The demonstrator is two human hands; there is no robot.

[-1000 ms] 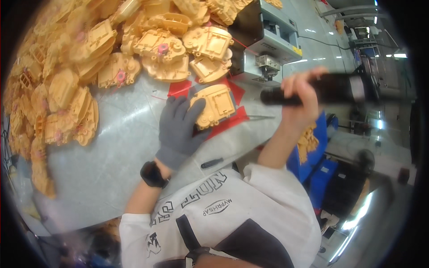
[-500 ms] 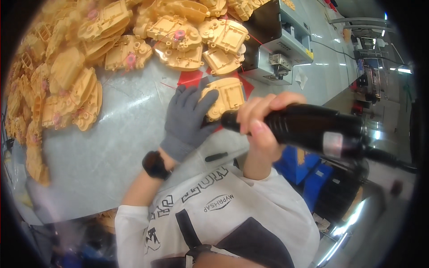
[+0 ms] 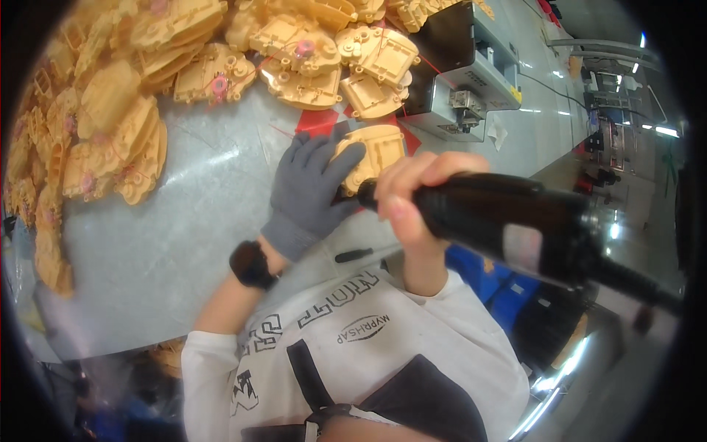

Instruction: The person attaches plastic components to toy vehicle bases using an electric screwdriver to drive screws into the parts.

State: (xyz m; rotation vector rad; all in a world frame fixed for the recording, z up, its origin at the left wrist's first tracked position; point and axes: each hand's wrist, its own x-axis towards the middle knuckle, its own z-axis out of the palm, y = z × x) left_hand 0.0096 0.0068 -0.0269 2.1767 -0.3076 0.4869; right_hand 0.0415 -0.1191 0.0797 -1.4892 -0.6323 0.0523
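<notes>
A black corded electric screwdriver (image 3: 486, 214) lies in my bare right hand (image 3: 416, 188), whose fingers wrap round its front part. Its nose points left at the lower edge of a yellow plastic housing (image 3: 379, 151); the very tip is hidden. My left hand (image 3: 305, 191), in a grey glove, grips the housing from its left side, with a finger over the face and the thumb below. The housing rests on the table over red patches (image 3: 317, 121), and shows a rectangular recess and small round bosses.
Heaps of similar yellow housings (image 3: 110, 110), some with pink round parts (image 3: 219, 87) and thin red wires, cover the table's far and left sides. A grey-and-black bench machine (image 3: 468, 81) stands beyond my right hand. A small dark tool (image 3: 354, 255) lies near the front edge, with blue bins (image 3: 508, 295) below right.
The screwdriver and my right hand have shifted slightly left and down. My left hand keeps its hold on the housing, and the whole view has moved a little.
</notes>
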